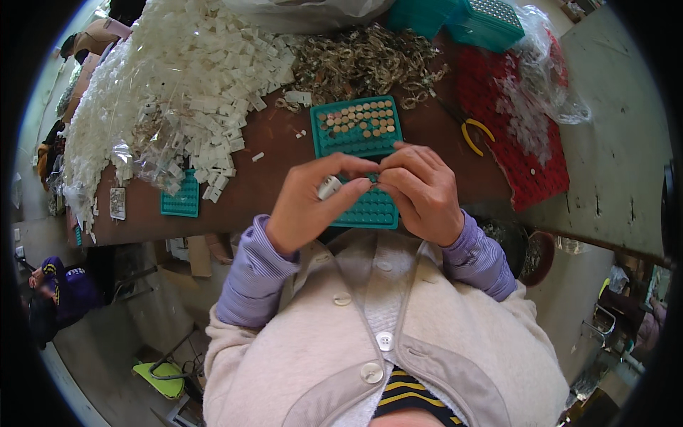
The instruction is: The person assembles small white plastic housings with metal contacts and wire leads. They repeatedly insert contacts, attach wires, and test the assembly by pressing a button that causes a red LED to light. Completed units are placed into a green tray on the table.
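Note:
My left hand [313,198] is closed, with a small white plastic piece [329,187] tucked in its curled fingers. Its thumb and forefinger meet the fingertips of my right hand [425,186], which is closed in a pinch. Whatever lies between the fingertips is too small to make out. Both hands are above a teal tray with rows of round pockets [373,213], partly hidden by them. Just beyond lies a second teal tray [322,146], with several round tan discs [366,117] in its far pockets.
White plastic pieces [213,92] are heaped at the left, beside a small teal tray [181,198]. Tangled wired parts [363,64] pile up at the back. Yellow-handled pliers [475,136] lie right, near red cloth [537,167] and clear plastic bags [548,78]. Teal baskets [484,28] stand behind.

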Tool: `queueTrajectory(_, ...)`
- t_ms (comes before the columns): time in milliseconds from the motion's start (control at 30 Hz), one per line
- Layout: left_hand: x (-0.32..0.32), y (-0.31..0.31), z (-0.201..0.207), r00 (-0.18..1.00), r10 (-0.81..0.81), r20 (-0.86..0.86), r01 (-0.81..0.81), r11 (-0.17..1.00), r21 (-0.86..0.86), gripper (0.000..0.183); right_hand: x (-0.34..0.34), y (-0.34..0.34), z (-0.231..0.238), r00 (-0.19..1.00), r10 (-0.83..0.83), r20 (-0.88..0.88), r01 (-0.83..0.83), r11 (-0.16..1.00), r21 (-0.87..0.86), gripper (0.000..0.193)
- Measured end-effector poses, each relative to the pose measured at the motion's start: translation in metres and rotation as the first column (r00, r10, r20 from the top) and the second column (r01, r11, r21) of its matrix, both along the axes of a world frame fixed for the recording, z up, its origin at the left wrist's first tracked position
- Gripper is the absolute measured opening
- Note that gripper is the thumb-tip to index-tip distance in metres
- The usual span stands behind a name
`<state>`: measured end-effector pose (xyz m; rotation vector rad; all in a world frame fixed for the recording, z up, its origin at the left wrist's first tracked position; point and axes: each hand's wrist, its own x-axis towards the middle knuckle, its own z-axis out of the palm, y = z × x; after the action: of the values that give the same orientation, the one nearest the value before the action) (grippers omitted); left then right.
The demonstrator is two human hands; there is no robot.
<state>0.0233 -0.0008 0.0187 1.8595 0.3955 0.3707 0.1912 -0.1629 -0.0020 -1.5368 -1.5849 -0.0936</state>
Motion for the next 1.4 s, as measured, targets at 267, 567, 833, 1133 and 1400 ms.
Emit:
queueTrajectory(267, 0.039, 0.11, -0.034, 0.898, 0.419, -0.136, -0.096, 0.488, 0.868, 0.027, 0.016, -0.009, -0.012, 0.99, -0.089, -0.113, 0.09, 0.996, 0.006, 0.009)
queueTrajectory(567, 0.021, 0.078, -0.015, 0.903, 0.419, 0.097, -0.339, 0.554, 0.761, 0.021, -0.011, 0.014, -0.003, 0.836, 0.18, -0.518, -0.137, 0.983, 0.121, 0.011)
queueTrajectory(833, -0.02, 0.001, 0.005, 0.961, 0.276, 0.012, -0.236, 0.841, -0.486, 0.022, -0.03, 0.04, 0.007, 0.91, 0.126, -0.396, -0.045, 0.977, 0.208, 0.009)
queueTrajectory(1133, -0.032, -0.013, -0.007, 0.922, 0.34, 0.186, -0.27, 0.907, -0.322, 0.023, -0.05, 0.026, 0.014, 0.736, 0.006, -0.677, -0.045, 0.998, -0.039, 0.005)
queueTrajectory(1400, -0.043, 0.005, -0.003, 0.955, 0.084, 0.284, -0.103, 0.993, 0.051, 0.027, -0.041, 0.018, 0.03, 0.87, 0.149, -0.469, -0.26, 0.949, -0.18, 0.007)
